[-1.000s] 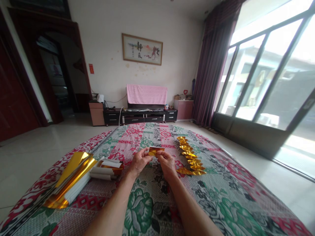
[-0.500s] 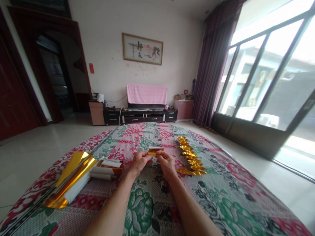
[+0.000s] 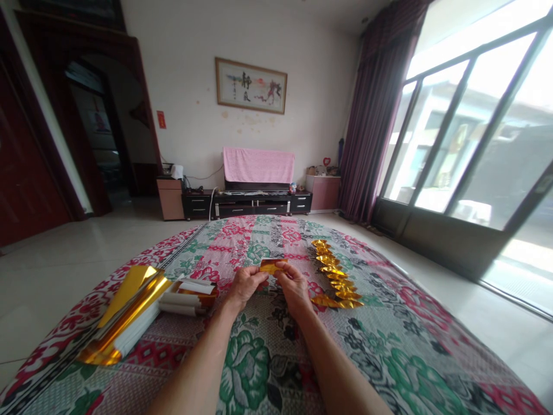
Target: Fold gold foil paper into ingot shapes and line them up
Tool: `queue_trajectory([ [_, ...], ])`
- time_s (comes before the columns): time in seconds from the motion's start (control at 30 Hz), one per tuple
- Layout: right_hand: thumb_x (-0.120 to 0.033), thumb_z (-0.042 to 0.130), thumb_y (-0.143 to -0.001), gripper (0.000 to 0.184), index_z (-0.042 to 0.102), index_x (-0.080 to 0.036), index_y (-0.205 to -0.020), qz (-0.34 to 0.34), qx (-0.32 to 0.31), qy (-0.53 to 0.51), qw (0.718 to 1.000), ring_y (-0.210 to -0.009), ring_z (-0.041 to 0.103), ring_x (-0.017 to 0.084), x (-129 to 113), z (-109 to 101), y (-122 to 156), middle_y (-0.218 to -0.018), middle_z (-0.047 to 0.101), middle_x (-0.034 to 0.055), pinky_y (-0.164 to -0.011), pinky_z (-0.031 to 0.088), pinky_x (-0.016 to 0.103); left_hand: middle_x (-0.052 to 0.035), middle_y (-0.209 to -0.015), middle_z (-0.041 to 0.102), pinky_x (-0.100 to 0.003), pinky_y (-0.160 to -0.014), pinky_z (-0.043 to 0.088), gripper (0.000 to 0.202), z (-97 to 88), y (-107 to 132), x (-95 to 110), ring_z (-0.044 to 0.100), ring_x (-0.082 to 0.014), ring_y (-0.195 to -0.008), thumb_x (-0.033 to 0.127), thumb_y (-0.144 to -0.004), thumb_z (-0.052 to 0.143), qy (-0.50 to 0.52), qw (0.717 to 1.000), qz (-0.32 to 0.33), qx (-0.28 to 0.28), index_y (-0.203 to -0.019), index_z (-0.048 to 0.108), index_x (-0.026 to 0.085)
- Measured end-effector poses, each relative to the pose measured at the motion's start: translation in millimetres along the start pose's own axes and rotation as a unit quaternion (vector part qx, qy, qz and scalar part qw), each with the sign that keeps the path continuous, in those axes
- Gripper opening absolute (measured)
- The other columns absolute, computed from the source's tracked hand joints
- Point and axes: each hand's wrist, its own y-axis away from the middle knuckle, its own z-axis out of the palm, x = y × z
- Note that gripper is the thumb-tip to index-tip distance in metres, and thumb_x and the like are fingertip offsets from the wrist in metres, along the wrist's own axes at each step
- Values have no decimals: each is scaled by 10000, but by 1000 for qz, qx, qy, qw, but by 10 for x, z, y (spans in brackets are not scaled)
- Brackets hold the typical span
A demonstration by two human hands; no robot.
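Note:
My left hand (image 3: 246, 285) and my right hand (image 3: 292, 285) are held close together above a flowered quilt (image 3: 276, 357). Both pinch a small folded piece of gold foil paper (image 3: 271, 266) between thumbs and fingertips. Just right of my right hand lies a row of several folded gold foil pieces (image 3: 334, 275). Left of my left hand lies a stack of gold foil sheets (image 3: 125, 308) with white backs, and a smaller pile of partly rolled sheets (image 3: 188, 295).
The quilt covers a broad surface, with tiled floor (image 3: 56, 253) around it. A dark TV stand (image 3: 246, 203) with a pink cloth (image 3: 258, 165) stands at the far wall. Large windows (image 3: 475, 132) and a purple curtain (image 3: 367, 115) are on the right.
The gold piece between my fingers looks narrower, as if folded down. My hands stay in nearly the same spot.

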Motion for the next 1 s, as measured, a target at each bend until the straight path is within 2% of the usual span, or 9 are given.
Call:
queue_trajectory([
  [0.27, -292, 660, -588, 258, 658, -159, -809, -38, -25, 15, 999, -509, 474, 91, 20, 6, 2, -577, 593, -29, -505, 383, 211, -19, -618, 651, -213, -498, 391, 284, 6, -8, -14, 578, -135, -560, 331, -644, 655, 4, 1000, -9, -12, -839, 684, 127],
  [0.47, -270, 651, -616, 226, 636, -170, -817, -42, -40, 12, 998, -504, 464, 85, 25, 3, 7, -567, 568, -45, -497, 365, 205, -9, -538, 626, -218, -486, 387, 248, 14, 24, 51, 560, -130, -509, 317, -627, 666, 5, 1000, -29, 0, -773, 680, 116],
  [0.57, -258, 673, -605, 293, 605, -180, -879, -44, -38, -7, 998, -584, 537, 102, 21, 3, 5, -706, 634, -18, -558, 416, 217, -13, -518, 612, -217, -471, 379, 241, 9, 33, 67, 546, -123, -487, 323, -616, 672, 12, 999, -30, 6, -725, 667, 108],
  [0.63, -248, 690, -591, 417, 565, -194, -985, -46, -37, -35, 998, -636, 573, 116, 20, 4, 2, -790, 654, -5, -595, 443, 231, -11, -519, 606, -213, -462, 374, 237, 8, 33, 67, 539, -116, -480, 324, -611, 673, 20, 999, -27, 6, -707, 660, 108],
  [0.77, -251, 703, -589, 635, 458, -195, -1172, -19, -41, -80, 996, -600, 581, 113, 14, 1, 2, -728, 653, -24, -591, 463, 241, -17, -536, 608, -206, -456, 369, 227, 5, 30, 60, 533, -106, -475, 325, -604, 667, 36, 999, -28, 12, -668, 645, 108],
  [0.9, -280, 717, -581, 617, 491, -166, -1143, 34, -36, -97, 994, -654, 629, 140, 4, -11, 4, -748, 672, 0, -640, 502, 274, -21, -536, 608, -208, -460, 375, 241, -6, 29, 50, 538, -109, -481, 333, -605, 662, 32, 999, -26, 20, -679, 643, 104],
  [1.0, -289, 723, -574, 609, 513, -169, -1133, 44, -30, -107, 993, -682, 649, 158, 11, -18, 0, -773, 679, 11, -654, 519, 293, -20, -515, 601, -209, -461, 375, 240, -12, 23, 35, 528, -106, -467, 340, -612, 655, 22, 999, -22, 21, -663, 637, 106],
])
